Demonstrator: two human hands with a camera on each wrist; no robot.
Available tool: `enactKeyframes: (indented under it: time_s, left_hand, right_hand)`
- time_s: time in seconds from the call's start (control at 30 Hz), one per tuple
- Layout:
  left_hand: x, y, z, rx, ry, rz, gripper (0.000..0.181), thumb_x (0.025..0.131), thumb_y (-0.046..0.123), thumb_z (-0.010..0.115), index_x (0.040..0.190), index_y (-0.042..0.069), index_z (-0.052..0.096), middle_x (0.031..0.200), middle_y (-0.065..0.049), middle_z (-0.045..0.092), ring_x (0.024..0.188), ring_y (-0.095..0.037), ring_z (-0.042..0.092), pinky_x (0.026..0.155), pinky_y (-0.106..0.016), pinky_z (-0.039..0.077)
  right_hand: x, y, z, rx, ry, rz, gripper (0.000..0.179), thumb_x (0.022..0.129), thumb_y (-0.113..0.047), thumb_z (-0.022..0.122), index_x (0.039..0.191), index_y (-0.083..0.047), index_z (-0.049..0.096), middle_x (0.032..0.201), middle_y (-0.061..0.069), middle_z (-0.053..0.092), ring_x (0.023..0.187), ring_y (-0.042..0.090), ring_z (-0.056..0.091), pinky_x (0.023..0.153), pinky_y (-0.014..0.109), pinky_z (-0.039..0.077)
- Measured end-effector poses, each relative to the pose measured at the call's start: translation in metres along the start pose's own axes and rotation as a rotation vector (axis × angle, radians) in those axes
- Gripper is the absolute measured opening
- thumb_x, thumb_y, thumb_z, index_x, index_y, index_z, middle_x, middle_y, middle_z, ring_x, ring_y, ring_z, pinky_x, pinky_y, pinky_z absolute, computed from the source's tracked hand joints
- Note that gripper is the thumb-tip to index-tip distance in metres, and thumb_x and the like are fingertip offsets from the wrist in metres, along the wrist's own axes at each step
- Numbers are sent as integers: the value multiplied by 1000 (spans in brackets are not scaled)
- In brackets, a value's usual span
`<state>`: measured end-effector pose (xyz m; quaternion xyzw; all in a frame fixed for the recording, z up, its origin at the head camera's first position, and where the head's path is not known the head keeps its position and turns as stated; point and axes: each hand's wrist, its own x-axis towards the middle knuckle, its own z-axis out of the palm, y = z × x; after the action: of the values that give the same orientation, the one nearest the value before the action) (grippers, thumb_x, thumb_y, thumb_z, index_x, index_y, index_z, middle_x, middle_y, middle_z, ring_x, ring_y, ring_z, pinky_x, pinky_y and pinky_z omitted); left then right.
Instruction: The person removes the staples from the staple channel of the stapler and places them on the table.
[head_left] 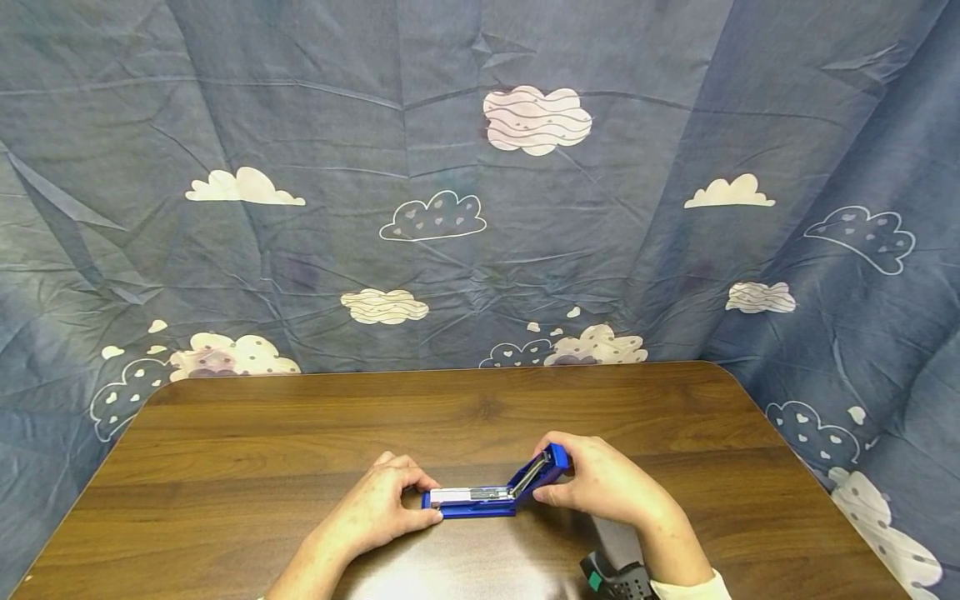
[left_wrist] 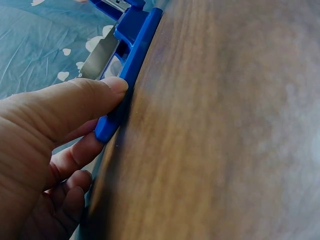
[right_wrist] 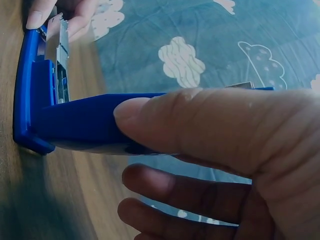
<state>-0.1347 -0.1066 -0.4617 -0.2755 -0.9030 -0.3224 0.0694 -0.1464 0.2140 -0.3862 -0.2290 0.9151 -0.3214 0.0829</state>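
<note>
A blue stapler [head_left: 480, 511] lies on the table with its top arm [head_left: 542, 472] swung up and back to the right, baring the metal staple channel [head_left: 489, 493]. At the front end of the base, my left hand [head_left: 382, 504] pinches it between thumb and fingers; the left wrist view shows the thumb [left_wrist: 117, 85] on the base's side. My right hand [head_left: 600, 482] grips the raised top arm. In the right wrist view its thumb [right_wrist: 150, 117] presses along the blue side, while the lower fingers hang loosely curled below. Whether staples sit in the channel I cannot tell.
The brown wooden table [head_left: 300, 425] spreads around both hands. A blue-grey curtain [head_left: 337, 150] with cloud prints hangs behind it and along the right side. A dark device with a green patch [head_left: 618, 577] sits at the right wrist, near a pale sleeve [head_left: 693, 588].
</note>
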Motion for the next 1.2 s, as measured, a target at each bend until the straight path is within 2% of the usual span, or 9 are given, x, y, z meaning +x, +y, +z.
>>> enactKeyframes:
  time_s: [0.5, 1.2]
  left_hand:
    - [1, 0, 0, 0, 2, 1, 24, 74, 33, 90, 93, 25, 77, 88, 18, 64, 86, -6, 51, 77, -25, 44]
    - [0, 0, 1, -6, 2, -1, 24, 74, 33, 90, 92, 26, 77, 87, 18, 63, 86, -5, 50, 77, -24, 44]
  right_hand:
    - [0, 2, -3, -24, 23, 26, 31, 73, -29, 91, 94, -26, 68, 80, -12, 67, 70, 3, 56, 63, 23, 45]
    - [-5, 3, -4, -116, 46, 47, 33, 67, -28, 93, 88, -25, 67, 75, -15, 63, 68, 2, 51, 63, 23, 41]
